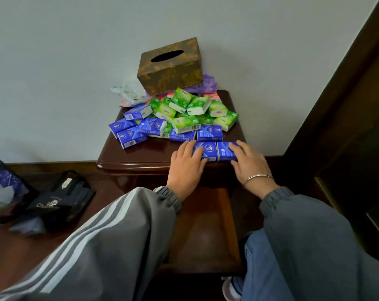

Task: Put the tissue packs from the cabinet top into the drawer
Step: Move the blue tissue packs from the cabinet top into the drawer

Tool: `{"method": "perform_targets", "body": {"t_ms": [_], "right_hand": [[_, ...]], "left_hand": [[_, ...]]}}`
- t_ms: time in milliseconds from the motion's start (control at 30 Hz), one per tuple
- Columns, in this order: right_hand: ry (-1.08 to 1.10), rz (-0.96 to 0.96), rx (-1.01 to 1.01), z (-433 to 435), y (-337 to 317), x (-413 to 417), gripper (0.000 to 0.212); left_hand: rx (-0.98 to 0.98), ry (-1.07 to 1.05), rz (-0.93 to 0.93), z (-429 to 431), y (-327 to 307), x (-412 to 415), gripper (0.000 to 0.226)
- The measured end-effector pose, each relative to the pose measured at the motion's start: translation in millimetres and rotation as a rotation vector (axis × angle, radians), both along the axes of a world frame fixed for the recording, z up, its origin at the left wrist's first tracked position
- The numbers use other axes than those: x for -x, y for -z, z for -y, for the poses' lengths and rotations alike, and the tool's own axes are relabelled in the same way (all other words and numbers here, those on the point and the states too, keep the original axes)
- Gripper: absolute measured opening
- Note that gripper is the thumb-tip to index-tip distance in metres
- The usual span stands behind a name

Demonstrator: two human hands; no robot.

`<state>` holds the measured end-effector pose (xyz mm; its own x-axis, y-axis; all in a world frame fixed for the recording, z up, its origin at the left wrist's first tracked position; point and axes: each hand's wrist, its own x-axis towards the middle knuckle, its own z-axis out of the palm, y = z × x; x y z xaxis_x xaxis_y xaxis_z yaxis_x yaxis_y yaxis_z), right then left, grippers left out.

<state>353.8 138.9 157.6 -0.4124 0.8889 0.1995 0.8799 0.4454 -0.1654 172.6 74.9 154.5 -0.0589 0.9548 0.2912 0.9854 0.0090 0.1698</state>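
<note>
Nearest to the camera, two grey sleeves are reaching forward, the left one [110, 231] carrying pale stripes, with a blue-trousered knee [271, 263] and a shoe [231, 288] showing below the right sleeve. Just beyond the sleeves, the drawer [202, 231] is standing pulled out under the cabinet's front edge, its wooden floor showing bare where visible. On the floor to the left, a dark paper bag [60, 200] is lying flat beside a blue patterned bag [4, 187] holding white paper.

Further on, the left hand [187, 168] and the right hand [250, 166] are resting on a blue row of packs [215, 151] sitting at the front edge of the cabinet top [140, 154]. Each hand is pressing one end of the row, fingers curled over the top and thumbs at the front face, so the row is being squeezed between them. A thin bracelet [257, 177] is circling the right wrist.

Behind the row, the main heap of tissue packs is lying on the cabinet top: blue packs [138, 129] toward the left and front, green packs [190, 107] piled higher toward the back and right. At the rear, a brown tissue box [170, 66] is tilting on top of the heap, near the pale wall [54, 61]. White crumpled wrapping [127, 93] is showing at its left and purple plastic [207, 83] at its right.
</note>
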Motion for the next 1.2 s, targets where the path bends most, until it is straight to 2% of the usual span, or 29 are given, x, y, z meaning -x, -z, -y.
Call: {"method": "perform_targets", "body": {"t_ms": [133, 200, 300, 400, 433, 533, 567, 633, 700, 767, 867, 933, 1067, 1133, 1200], "right_hand": [[-0.051, -0.134, 0.053, -2, -7, -9, 0.051], [-0.043, -0.206, 0.088, -2, -10, -11, 0.061], [0.064, -0.371, 0.166, 0, -13, -12, 0.079], [0.131, -0.522, 0.205, 14, -14, -7, 0.073], [0.131, -0.571, 0.216, 21, -15, -3, 0.070], [0.106, -0.776, 0.327, 37, -20, 16, 0.061], [0.095, -0.835, 0.366, 41, -24, 23, 0.057], [0.073, -0.906, 0.394, 46, -32, 37, 0.053], [0.012, -0.876, 0.362, 48, -39, 48, 0.057], [-0.116, -0.764, 0.367, 48, -45, 54, 0.064], [-0.353, -0.504, 0.389, 41, -61, 58, 0.069], [-0.467, -0.337, 0.366, 34, -73, 62, 0.074], [-0.574, -0.116, 0.458, 24, -89, 86, 0.092], [-0.608, -0.025, 0.470, 23, -89, 100, 0.100], [-0.627, -0.047, 0.545, 22, -89, 111, 0.109]], "left_hand": [[-0.023, 0.026, 0.057, -2, -7, 5, 0.037], [-0.003, -0.012, 0.151, -3, -12, 6, 0.046], [0.096, -0.143, 0.338, -5, -16, 9, 0.072], [0.109, -0.234, 0.506, -2, -15, 8, 0.067], [0.092, -0.250, 0.625, 0, -15, 8, 0.063], [0.089, -0.233, 1.197, 5, -22, 9, 0.061], [0.112, -0.223, 1.322, 7, -27, 9, 0.060], [0.156, -0.255, 1.371, 11, -34, 12, 0.055], [0.190, -0.297, 1.402, 15, -40, 20, 0.043], [0.228, -0.298, 1.490, 18, -43, 33, 0.034], [0.287, -0.299, 1.598, 27, -48, 53, 0.040], [0.387, -0.273, 1.608, 34, -50, 63, 0.049], [0.575, -0.083, 1.604, 42, -48, 74, 0.070], [0.644, 0.033, 1.594, 44, -47, 78, 0.067], [0.689, 0.118, 1.551, 45, -46, 84, 0.056]]}}
